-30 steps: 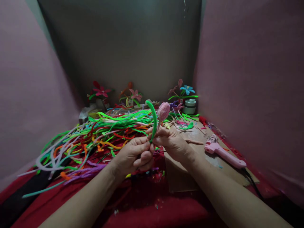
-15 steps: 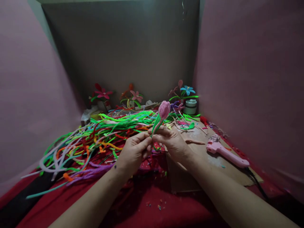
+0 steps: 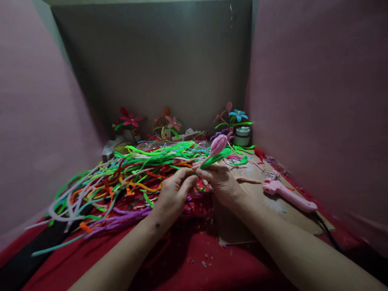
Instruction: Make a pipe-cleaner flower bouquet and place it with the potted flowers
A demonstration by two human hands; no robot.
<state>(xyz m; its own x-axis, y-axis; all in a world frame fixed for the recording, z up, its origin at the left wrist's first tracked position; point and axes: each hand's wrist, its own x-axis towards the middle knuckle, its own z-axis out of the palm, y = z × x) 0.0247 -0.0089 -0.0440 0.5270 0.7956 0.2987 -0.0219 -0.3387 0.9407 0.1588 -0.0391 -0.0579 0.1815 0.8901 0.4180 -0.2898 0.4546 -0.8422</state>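
Between my hands is a pipe-cleaner flower (image 3: 218, 144) with a pink bud and a green leaf (image 3: 216, 158), tilted up to the right. My right hand (image 3: 222, 184) pinches its stem low down, just under the leaf. Thumb and fingers of my left hand (image 3: 177, 188) are closed at the lower stem, close beside the right fingertips. The stem's gripped part is mostly hidden by the fingers. A short green end (image 3: 199, 189) shows below them.
A heap of colourful pipe cleaners (image 3: 160, 155) spreads at the left. On the right, a pink glue gun (image 3: 287, 196) lies on a cardboard sheet (image 3: 251, 202). Finished flowers (image 3: 130, 120) and a lidded jar (image 3: 242, 136) stand along the back. Red cloth (image 3: 188, 266) covers the table.
The flower has turned in my fingers and leans further right. Its green leaf now shows on the right side of the stem. Both hands stay close together.
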